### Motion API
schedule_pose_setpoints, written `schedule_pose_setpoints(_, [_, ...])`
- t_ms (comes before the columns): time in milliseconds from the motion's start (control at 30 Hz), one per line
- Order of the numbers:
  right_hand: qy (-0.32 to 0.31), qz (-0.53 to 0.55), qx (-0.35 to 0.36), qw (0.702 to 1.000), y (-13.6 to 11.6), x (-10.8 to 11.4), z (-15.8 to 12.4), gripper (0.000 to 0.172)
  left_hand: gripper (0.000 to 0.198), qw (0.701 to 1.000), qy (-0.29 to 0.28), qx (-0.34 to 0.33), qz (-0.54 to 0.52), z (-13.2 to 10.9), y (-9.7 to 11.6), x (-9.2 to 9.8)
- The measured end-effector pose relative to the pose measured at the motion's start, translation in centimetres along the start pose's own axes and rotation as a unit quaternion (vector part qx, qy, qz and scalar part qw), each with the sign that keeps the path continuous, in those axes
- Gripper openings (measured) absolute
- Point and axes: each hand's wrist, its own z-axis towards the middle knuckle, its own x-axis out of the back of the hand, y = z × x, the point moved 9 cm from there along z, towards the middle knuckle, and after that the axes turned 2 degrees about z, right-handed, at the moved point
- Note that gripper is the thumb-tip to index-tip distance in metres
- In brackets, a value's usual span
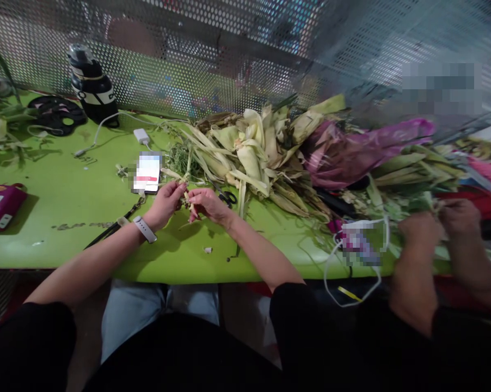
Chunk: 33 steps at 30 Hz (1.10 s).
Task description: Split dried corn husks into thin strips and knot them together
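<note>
My left hand point(167, 203) and my right hand point(208, 205) meet above the green table point(106, 247), fingers pinched around a small bundle of pale corn husk strips point(188, 175). The strips stick up above the fingertips, and short ends poke out below; how they are joined is too small to tell. A white-banded watch is on my left wrist. Just behind the right hand lie black-handled scissors point(229, 198). Thin green shreds point(182, 159) lie beyond the hands. A phone point(147, 170) with a lit screen is close behind my left hand.
A large heap of dry corn husks point(253, 152) fills the table's middle, beside a pink plastic bag point(339, 152). On the left are a purple device point(4, 207), a dark bottle point(92, 90) and a cable. Another person's hands point(421, 228) work at the right. Perforated metal point(147, 49) closes the back.
</note>
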Motion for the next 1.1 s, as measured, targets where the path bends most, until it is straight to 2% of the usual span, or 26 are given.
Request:
schedule_pose_setpoints(300, [-0.056, 0.086, -0.037, 0.994, 1.0, -0.9, -0.2, 0.018, 0.019, 0.994, 0.017, -0.084, 0.064, -0.2, 1.7, 0.1])
schedule_pose_setpoints(367, [-0.050, 0.090, -0.041, 0.994, 1.1, -0.7, 0.1, 0.020, 0.019, 0.990, 0.022, -0.112, 0.083, -0.1, 2.1, 0.4])
schedule_pose_setpoints(467, [-0.007, 0.083, -0.038, 0.996, 1.0, 0.1, 0.5, 0.030, 0.019, 0.978, 0.064, -0.164, 0.115, 0.0, 2.9, 1.5])
schedule_pose_setpoints(533, [0.056, 0.053, 0.010, 0.997, 0.2, 1.3, 0.4, 0.041, 0.021, 0.968, 0.094, -0.187, 0.139, 0.0, 3.4, 2.2])
schedule_pose_setpoints(600, [0.130, -0.020, 0.104, 0.986, -1.6, 2.3, -0.3, 0.049, 0.021, 0.961, 0.121, -0.195, 0.157, 0.1, 3.6, 2.8])
schedule_pose_setpoints(667, [0.170, -0.135, 0.198, 0.956, -3.4, 2.2, -1.5, 0.063, 0.019, 0.959, 0.138, -0.191, 0.160, 0.1, 3.6, 3.3])
schedule_pose_setpoints(733, [0.183, -0.257, 0.244, 0.917, -4.2, 1.3, -2.3, 0.074, 0.018, 0.961, 0.139, -0.186, 0.153, 0.1, 3.4, 3.3])
schedule_pose_setpoints(767, [0.187, -0.305, 0.250, 0.900, -4.3, 0.9, -2.5, 0.070, 0.018, 0.962, 0.135, -0.185, 0.151, 0.1, 3.3, 3.3])
schedule_pose_setpoints(867, [0.196, -0.379, 0.261, 0.866, -4.5, 0.4, -2.7, 0.040, 0.021, 0.964, 0.124, -0.186, 0.143, -0.1, 3.2, 2.9])
schedule_pose_setpoints(933, [0.186, -0.380, 0.278, 0.862, -4.8, 0.1, -2.7, 0.031, 0.022, 0.967, 0.121, -0.186, 0.127, -0.2, 3.3, 2.7])
schedule_pose_setpoints(1100, [0.150, -0.343, 0.301, 0.877, -5.3, -0.4, -3.0, 0.030, 0.022, 0.962, 0.112, -0.208, 0.139, -0.6, 3.8, 2.2])
